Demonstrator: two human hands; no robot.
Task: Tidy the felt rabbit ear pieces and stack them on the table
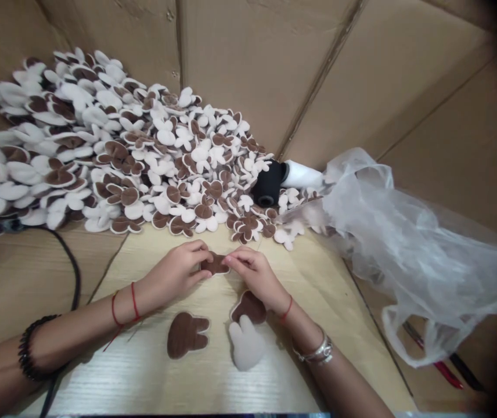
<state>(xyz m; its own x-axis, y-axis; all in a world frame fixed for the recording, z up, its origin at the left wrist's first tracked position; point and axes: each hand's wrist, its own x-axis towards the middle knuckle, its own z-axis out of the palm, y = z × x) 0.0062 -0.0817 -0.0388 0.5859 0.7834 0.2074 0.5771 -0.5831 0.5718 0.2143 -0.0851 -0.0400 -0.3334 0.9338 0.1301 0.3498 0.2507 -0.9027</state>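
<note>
Between my two hands is a brown bunny-shaped fabric piece with a pale edge, partly covered by fingers. My left hand pinches its left end between thumb and fingers. At its right end, my right hand grips with thumb and fingertips together. Nearer to me, a brown bunny-head piece lies flat, ears to the right. To its right, a white bunny-head piece partly overlaps another brown piece, which sits just below my right hand.
A big heap of white and brown bunny pieces fills the back left. Beside it lie a black thread spool and a white spool. A clear plastic bag covers the right, near red-and-black tool handles. A black cable runs down the left.
</note>
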